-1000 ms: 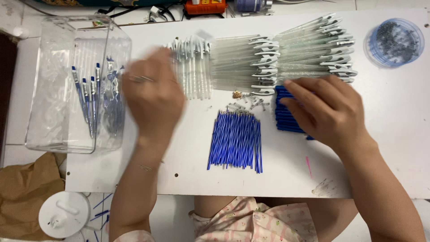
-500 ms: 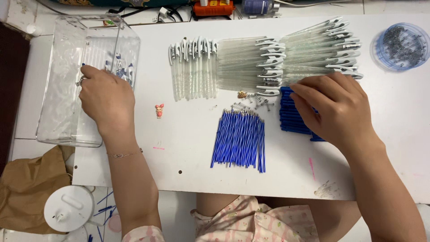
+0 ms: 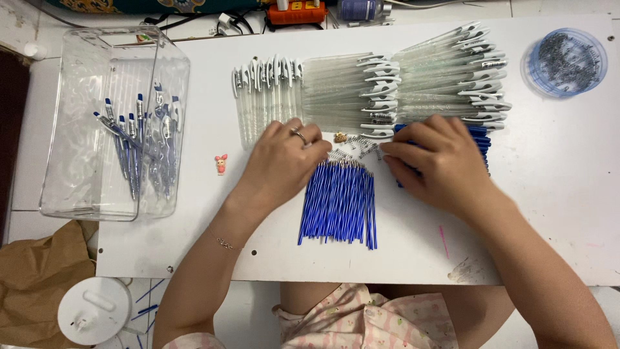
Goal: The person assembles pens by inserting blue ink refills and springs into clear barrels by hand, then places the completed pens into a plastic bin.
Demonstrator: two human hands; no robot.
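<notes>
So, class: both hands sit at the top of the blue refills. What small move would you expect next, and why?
Probably the left hand picks one refill from the blue refills. Its fingertips rest at their top ends, beside the small springs, while the right hand covers the blue pen parts.

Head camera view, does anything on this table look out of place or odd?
One thing: a small pink figurine lies alone on the white table, between the clear bin and the left hand. It matches none of the pen parts. The blue refills and clear barrels lie in tidy rows.
</notes>
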